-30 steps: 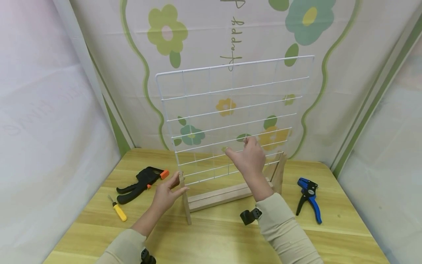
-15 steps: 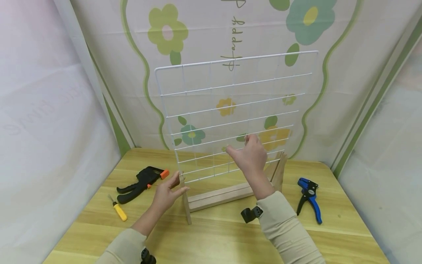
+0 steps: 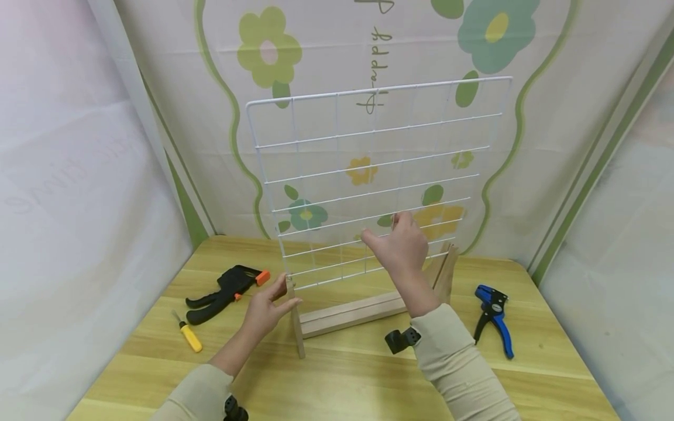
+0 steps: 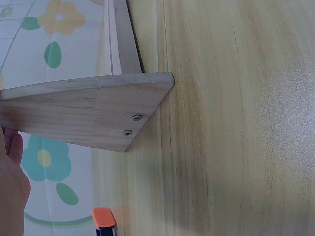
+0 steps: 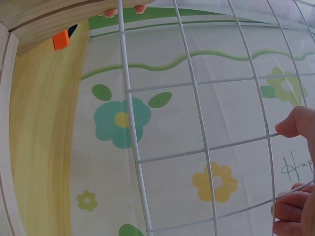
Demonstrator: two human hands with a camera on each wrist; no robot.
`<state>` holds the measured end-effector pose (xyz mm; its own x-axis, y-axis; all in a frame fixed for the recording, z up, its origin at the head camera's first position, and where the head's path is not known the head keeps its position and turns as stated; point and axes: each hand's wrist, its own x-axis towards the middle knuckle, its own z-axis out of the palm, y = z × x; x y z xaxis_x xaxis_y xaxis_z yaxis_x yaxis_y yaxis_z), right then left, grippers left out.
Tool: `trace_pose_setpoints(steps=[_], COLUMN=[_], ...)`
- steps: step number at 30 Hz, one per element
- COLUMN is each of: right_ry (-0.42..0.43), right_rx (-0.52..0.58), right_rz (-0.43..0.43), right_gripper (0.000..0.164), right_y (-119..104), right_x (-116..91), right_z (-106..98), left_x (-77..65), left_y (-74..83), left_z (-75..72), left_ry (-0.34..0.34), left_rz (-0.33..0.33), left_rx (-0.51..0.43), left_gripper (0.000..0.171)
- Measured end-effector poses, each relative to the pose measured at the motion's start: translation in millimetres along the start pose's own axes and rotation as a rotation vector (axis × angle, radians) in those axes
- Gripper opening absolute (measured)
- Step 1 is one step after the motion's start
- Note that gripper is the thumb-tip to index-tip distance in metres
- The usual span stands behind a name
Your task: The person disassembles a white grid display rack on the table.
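Note:
A white wire grid panel (image 3: 338, 138) stands tilted above a wooden stand (image 3: 353, 313), which has two side boards joined by a crosspiece. My right hand (image 3: 404, 250) grips the grid's wires low and right of its middle; in the right wrist view its thumb and curled fingers lie at the wires. My left hand (image 3: 263, 306) holds the upper end of the stand's left side board (image 4: 88, 110), thumb on the near side. In the left wrist view that board shows two metal screw heads (image 4: 133, 125). The grid's lower left corner is close to this board's top.
A black clamp with orange pads (image 3: 230, 292) lies left of the stand, beside a yellow-handled screwdriver (image 3: 189, 338). Blue and black wire strippers (image 3: 493, 318) lie at the right of the wooden table (image 3: 347, 386). A flower-printed cloth (image 3: 174, 35) hangs behind.
The grid has risen a little, its top edge more than its bottom, and my right hand has shifted slightly up with it. My left hand and the stand have stayed in place.

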<state>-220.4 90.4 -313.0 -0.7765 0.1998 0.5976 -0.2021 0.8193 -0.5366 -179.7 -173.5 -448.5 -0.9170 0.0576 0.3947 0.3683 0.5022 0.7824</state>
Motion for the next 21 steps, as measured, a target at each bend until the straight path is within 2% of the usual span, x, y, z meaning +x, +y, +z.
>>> trace_pose_setpoints(steps=[21], right_ry=[0.028], right_rx=[0.015], right_rz=[-0.001], right_gripper=[0.051], right_y=[-5.3], right_x=[2.5], right_z=[-9.2], left_x=[-0.7], left_y=[-2.0], left_z=[1.6], left_ry=[-0.003], left_rz=[-0.028], left_rx=[-0.017], left_gripper=[0.072])
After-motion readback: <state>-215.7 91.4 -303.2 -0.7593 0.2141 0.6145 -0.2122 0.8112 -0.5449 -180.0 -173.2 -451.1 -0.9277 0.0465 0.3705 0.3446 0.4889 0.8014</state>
